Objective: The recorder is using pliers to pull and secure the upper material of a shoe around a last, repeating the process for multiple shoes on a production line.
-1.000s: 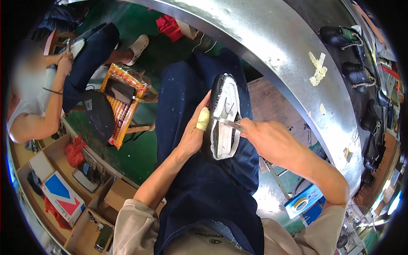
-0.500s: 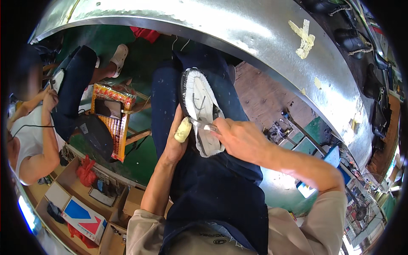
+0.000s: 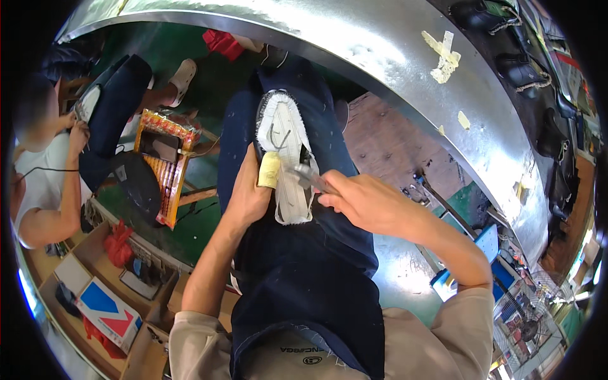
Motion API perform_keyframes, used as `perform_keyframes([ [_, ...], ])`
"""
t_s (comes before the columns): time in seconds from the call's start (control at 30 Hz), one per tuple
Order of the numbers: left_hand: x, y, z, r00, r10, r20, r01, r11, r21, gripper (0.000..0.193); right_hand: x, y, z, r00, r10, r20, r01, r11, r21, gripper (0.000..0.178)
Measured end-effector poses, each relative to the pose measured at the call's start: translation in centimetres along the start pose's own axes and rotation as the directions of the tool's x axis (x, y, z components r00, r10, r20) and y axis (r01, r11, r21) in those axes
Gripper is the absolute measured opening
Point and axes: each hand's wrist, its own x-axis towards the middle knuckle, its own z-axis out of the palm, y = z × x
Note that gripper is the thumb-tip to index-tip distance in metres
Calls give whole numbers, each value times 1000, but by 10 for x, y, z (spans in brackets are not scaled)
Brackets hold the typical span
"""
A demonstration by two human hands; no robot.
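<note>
Bottom up across my lap lies an unfinished shoe (image 3: 292,183), with a pale sole side, a frayed white edge and a dark upper along its left. Loose dark strands lie on its forward half. My left hand (image 3: 247,193) grips the shoe's left side; a yellow wrapping (image 3: 269,170) covers its thumb, which rests at the sole's edge. In my right hand (image 3: 361,197) is a grey metal hand tool (image 3: 308,178), its fingers closed round the handle. The tool's blurred end is over the middle of the sole, just right of the wrapped thumb.
A curved metal bench (image 3: 354,47) arcs across the front, with black shoes (image 3: 522,69) beyond it at right. On the left another person (image 3: 54,183) sits holding a shoe. Near them stands a beaded seat (image 3: 170,183) with a phone (image 3: 159,147). Open wooden bins (image 3: 95,256) are lower left.
The tool has come away from the yellow wrapping, and its end is now over the sole. My left thumb points more toward the toe. The whole view has shifted slightly.
</note>
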Motion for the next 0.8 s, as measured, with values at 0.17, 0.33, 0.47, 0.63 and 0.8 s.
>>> perform_keyframes([
  [0.17, 5, 9, -14, 987, -71, 141, 107, 959, -262, 50, 15, -6, 19, 962, -273, 8, 253, 880, -402, 29],
  [0.33, -4, -6, 15, 989, 83, -124, -89, 995, -46, 58, 14, 11, 9, 970, 67, 234, -97, 988, 118, 38],
  [0.47, -11, 15, 21, 985, 58, -162, -72, 994, -79, 77, 30, 33, -2, 775, 111, 622, -513, 685, 517, 47],
  [0.63, -47, 8, 27, 995, 17, -103, -47, 954, -297, 76, 22, 14, -3, 852, 82, 517, -335, 843, 420, 42],
  [0.8, -28, 5, 30, 993, 90, -81, -111, 943, -314, 81, -4, -4, -17, 997, -50, -65, 35, 975, -218, 29],
])
